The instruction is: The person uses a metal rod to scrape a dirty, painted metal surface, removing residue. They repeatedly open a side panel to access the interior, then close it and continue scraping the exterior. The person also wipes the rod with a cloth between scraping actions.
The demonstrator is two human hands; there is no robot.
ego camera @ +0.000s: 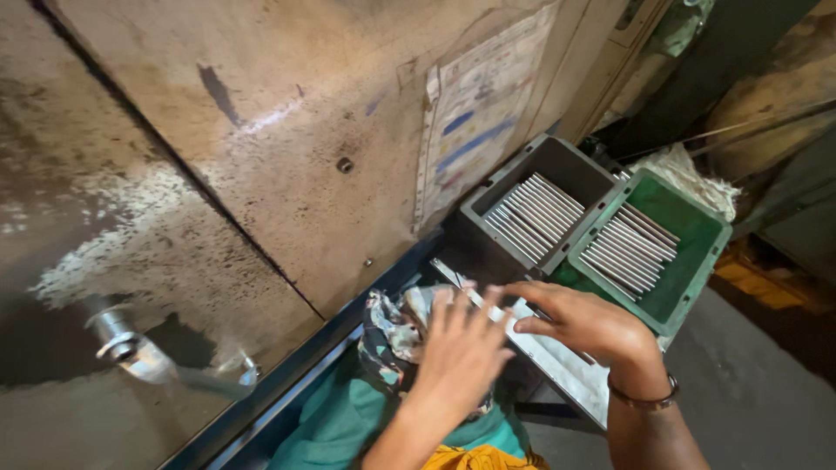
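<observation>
My left hand lies flat with fingers spread on a patterned rag bunched over a green cloth. My right hand reaches left over a pale metal ledge, its fingertips close to a thin metal rod on that ledge; whether it pinches the rod is hidden. Behind the hands a grey bin holds a row of metal rods. A green tray beside it holds more rods.
A stained metal machine panel fills the left, with a posted colour chart and a shiny handle low on it. A white rag lies behind the green tray. Grey floor is at lower right.
</observation>
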